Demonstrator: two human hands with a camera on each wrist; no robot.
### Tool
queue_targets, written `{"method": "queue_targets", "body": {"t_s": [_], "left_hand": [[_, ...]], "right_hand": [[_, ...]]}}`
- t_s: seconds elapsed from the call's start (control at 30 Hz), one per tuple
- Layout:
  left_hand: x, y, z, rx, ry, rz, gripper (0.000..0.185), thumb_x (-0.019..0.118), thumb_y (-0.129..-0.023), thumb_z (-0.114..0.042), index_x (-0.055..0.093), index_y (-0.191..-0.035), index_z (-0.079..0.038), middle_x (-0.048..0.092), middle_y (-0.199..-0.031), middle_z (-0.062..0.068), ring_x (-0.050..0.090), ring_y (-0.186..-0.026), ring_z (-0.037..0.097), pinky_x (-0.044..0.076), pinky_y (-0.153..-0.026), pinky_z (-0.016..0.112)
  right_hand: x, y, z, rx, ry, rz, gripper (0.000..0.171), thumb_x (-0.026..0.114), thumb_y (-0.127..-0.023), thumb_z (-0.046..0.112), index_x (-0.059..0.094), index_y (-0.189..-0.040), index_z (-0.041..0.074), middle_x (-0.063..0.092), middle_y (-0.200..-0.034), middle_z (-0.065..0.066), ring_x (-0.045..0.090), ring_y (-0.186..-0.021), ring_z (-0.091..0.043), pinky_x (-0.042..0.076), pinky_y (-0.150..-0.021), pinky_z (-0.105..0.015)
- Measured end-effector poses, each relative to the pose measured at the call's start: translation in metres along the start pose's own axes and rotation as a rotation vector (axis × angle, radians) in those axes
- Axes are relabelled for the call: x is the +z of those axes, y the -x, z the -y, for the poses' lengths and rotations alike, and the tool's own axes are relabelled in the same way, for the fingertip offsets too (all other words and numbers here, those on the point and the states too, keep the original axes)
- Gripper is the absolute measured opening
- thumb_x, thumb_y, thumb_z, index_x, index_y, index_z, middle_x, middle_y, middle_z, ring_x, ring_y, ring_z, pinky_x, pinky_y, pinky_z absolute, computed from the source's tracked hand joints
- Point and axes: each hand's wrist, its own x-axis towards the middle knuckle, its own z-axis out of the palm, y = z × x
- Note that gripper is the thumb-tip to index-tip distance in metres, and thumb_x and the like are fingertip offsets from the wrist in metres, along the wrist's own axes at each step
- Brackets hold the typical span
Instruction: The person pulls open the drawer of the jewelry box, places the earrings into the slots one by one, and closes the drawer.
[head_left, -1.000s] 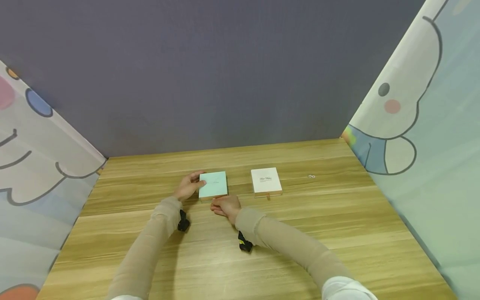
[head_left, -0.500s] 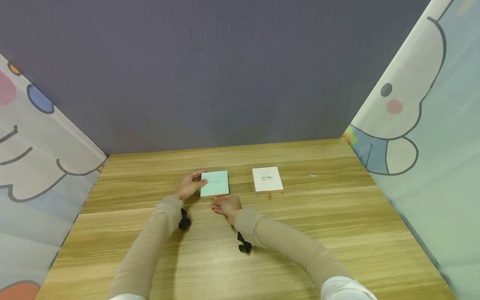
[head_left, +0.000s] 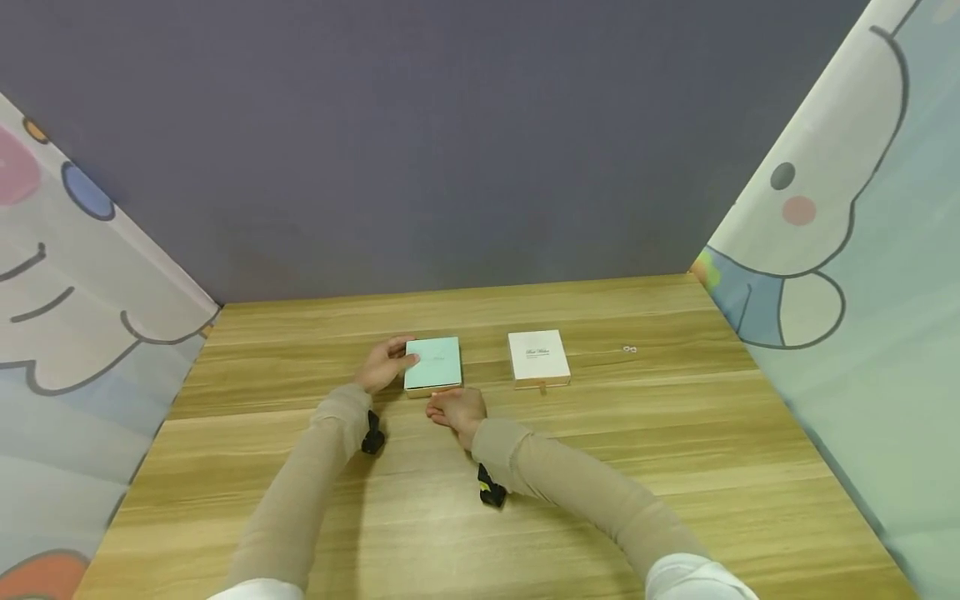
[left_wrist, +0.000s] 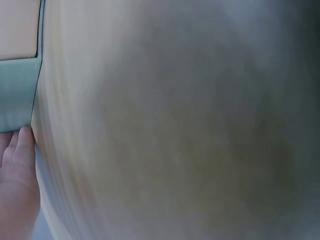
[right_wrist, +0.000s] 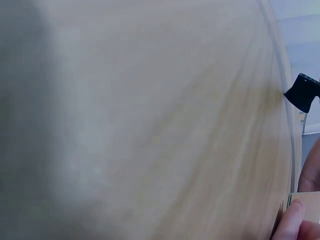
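Observation:
A flat mint-green box point(head_left: 433, 364) lies on the wooden table point(head_left: 525, 500). My left hand point(head_left: 385, 364) grips its left side, thumb on the lid. In the left wrist view, a fingertip point(left_wrist: 20, 150) touches the mint box point(left_wrist: 17, 95) at its edge. My right hand point(head_left: 456, 408) sits at the box's near edge with curled fingers. What they pinch there is hidden. The right wrist view shows a fingertip point(right_wrist: 290, 220) beside the box's tan edge point(right_wrist: 306, 200).
A white flat box point(head_left: 538, 357) with small lettering and a pull tab lies right of the mint one. A tiny pair of pale rings point(head_left: 630, 349) lies further right. A grey wall stands behind, and cartoon-printed curtains point(head_left: 862, 250) hang on both sides.
Both hands stay at the mint box. The head view has shifted a little, and nothing on the table has visibly moved.

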Motion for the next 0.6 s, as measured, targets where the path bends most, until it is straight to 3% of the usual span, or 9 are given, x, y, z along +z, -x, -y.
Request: {"method": "queue_targets", "body": {"t_s": [0.13,0.6], "left_hand": [[0.000,-0.007,0.015,0.011,-0.018,-0.016,0.055,0.056,-0.092,-0.020,0.035,-0.139,-0.001,0.029,-0.145,0.024,0.029,-0.132,0.040,0.031,-0.106,0.053],[0.003,-0.009,0.013,0.001,-0.030,-0.035,0.055,0.054,-0.093,-0.020,0.034,-0.141,-0.002,0.033,-0.143,0.023,0.035,-0.129,0.038,0.043,-0.094,0.045]], "right_hand": [[0.002,0.001,-0.003,-0.016,0.004,-0.017,0.014,0.063,-0.083,0.005,0.068,-0.092,-0.005,0.069,-0.067,-0.007,0.064,-0.055,-0.007,0.055,-0.056,-0.020],[-0.001,0.010,-0.004,-0.047,0.001,-0.008,0.014,0.062,-0.085,0.003,0.067,-0.094,-0.006,0.071,-0.079,-0.015,0.066,-0.060,-0.009,0.056,-0.058,-0.020]]}}
